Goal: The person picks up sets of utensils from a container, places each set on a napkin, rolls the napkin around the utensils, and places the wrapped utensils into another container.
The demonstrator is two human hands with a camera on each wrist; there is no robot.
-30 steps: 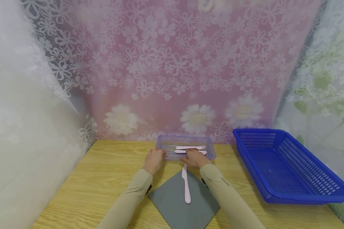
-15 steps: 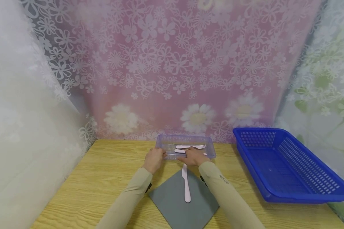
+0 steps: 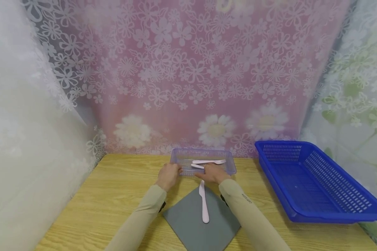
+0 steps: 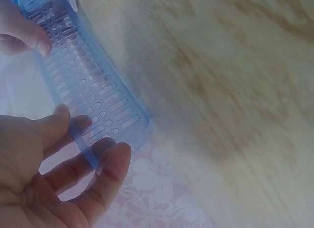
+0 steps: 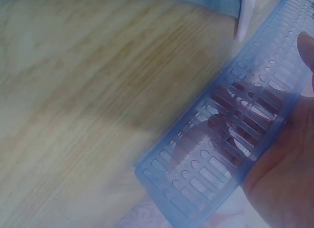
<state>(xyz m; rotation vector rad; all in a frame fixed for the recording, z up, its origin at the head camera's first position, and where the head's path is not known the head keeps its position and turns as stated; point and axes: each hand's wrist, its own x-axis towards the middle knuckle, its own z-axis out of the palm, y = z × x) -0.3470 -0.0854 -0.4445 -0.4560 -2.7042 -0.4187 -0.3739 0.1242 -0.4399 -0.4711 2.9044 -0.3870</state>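
Observation:
A clear bluish plastic basket (image 3: 185, 152) stands at the back of the table. My left hand (image 3: 168, 176) grips its front left corner; in the left wrist view, thumb and fingers (image 4: 110, 166) lie on either side of the rim. My right hand (image 3: 214, 173) reaches over the front wall, its fingers showing through the slots in the right wrist view. Those fingers hold a pink spoon (image 3: 197, 166), only its handle showing in the head view; the far end is hidden. Behind it in the basket lies a pink fork (image 3: 208, 161).
A pink knife (image 3: 205, 207) lies on a dark grey square mat (image 3: 185, 212) between my forearms, tip towards the basket. To the right stands a large blue perforated basket (image 3: 308, 188). A floral curtain (image 3: 182, 87) hangs right behind the wooden table (image 3: 113, 195).
The spoon's handle has turned from nearly level to slanting, and its far end has gone out of sight under my right hand. My left hand stays on the corner.

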